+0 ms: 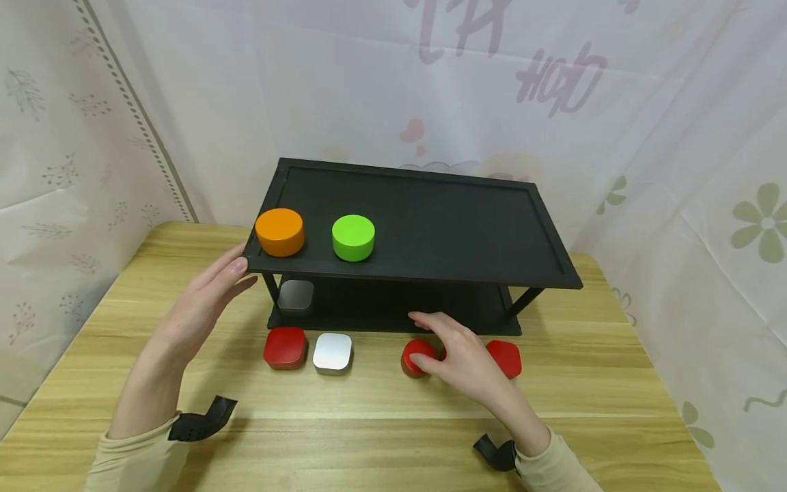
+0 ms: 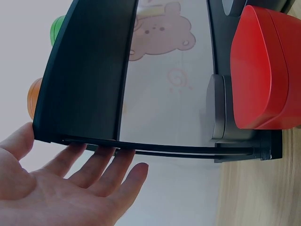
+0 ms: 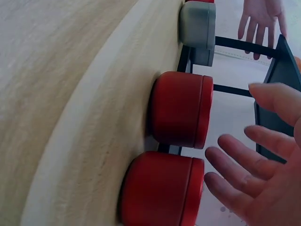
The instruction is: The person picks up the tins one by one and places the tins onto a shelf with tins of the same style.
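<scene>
My left hand (image 1: 198,306) touches the left front corner of a black two-tier shelf (image 1: 430,225), thumb at the top board's corner and fingers extended along its side. My right hand (image 1: 465,359) hovers over a red round tin (image 1: 416,362), its fingers spread and relaxed. In the right wrist view, a gap shows between those fingers (image 3: 240,162) and the red tins. Another red tin is mostly hidden behind the right hand, and a red tin with rounded corners (image 1: 505,359) lies just right of it.
On the top board stand an orange round tin (image 1: 280,234) and a green round tin (image 1: 353,239). A grey square tin (image 1: 296,298) sits on the lower board at left. In front of the shelf, a red square tin (image 1: 285,348) and a silver square tin (image 1: 333,353) rest on the wooden table (image 1: 344,437).
</scene>
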{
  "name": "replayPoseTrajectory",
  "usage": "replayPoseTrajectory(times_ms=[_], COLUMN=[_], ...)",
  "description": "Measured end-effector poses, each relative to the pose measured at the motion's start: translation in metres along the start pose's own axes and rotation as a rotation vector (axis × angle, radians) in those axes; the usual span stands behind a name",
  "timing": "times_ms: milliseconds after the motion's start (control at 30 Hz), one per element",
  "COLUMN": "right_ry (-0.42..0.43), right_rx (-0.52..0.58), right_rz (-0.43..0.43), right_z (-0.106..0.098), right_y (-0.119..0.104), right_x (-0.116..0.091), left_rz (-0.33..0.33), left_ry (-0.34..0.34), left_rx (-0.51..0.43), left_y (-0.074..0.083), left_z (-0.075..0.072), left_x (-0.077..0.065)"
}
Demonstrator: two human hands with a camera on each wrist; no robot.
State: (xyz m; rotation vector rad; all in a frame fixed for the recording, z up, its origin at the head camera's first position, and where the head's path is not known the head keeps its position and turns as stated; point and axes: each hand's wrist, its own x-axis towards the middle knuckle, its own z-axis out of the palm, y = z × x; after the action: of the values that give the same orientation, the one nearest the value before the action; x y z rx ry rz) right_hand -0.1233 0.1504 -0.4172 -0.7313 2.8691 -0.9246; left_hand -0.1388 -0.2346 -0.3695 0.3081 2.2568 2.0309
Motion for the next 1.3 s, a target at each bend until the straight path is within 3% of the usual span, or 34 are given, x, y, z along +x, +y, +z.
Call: replayPoseTrajectory(times_ms=[300,567,1300], right_ry=[-0.050,-0.115,-0.170], right_rx=[-0.060,-0.197,-0.238], right_rz=[-0.007,-0.063,-0.065], right_z=[0.005,0.007,0.015], right_y=[0.008,0.012,0.021], right_x=[0.001,0.004,0.002], left_rz=[-0.003,0.009,-0.024], left_ry=[-0.001,-0.015,0.002], left_rx=[-0.010,-0.025,-0.002], left_y=[0.000,-0.001,0.001], left_z=[0.000,-0.001,0.000], left_x=[-0.001,-0.002,-0.001])
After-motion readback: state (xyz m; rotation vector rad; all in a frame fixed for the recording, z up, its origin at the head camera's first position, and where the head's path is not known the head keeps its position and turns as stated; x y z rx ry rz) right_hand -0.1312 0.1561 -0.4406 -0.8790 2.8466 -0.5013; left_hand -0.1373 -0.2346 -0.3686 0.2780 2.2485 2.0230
